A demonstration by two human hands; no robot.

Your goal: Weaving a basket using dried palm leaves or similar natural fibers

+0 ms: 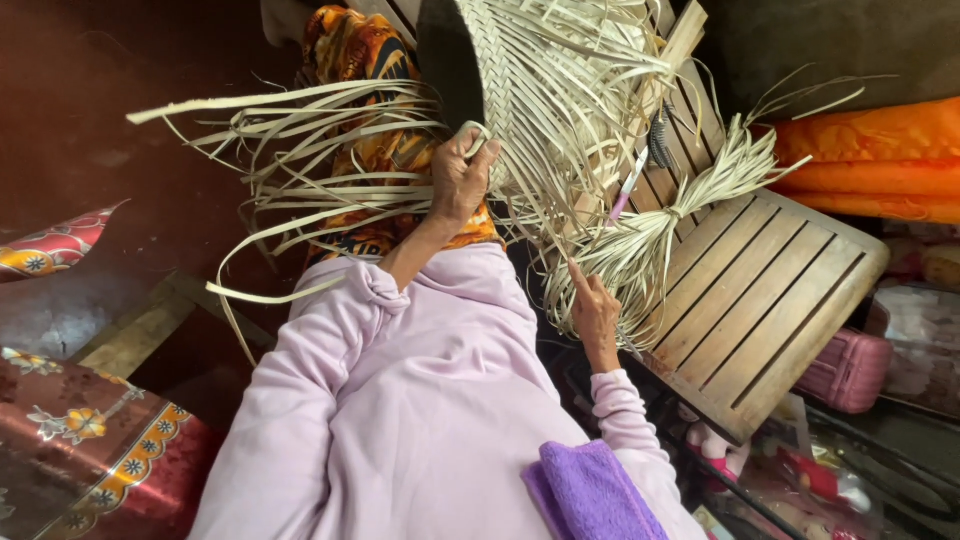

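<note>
Slatted wooden board (760,300) lies right; I note left hand (460,180) clamped on the half-woven pale straw basket (540,90) at centre, right hand (597,312) loose-fingered among loose pale strips (640,250): best keep the strands taut.

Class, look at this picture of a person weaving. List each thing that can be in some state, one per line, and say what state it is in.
Woven basket: partly woven, loose strips trailing from it.
Left hand: closed on the basket's edge.
Right hand: fingers among the loose strips, pinching one.
Bundle of strips: tied at the middle, lying on the wooden slatted board.
Purple cloth: bunched on the lap.
</note>
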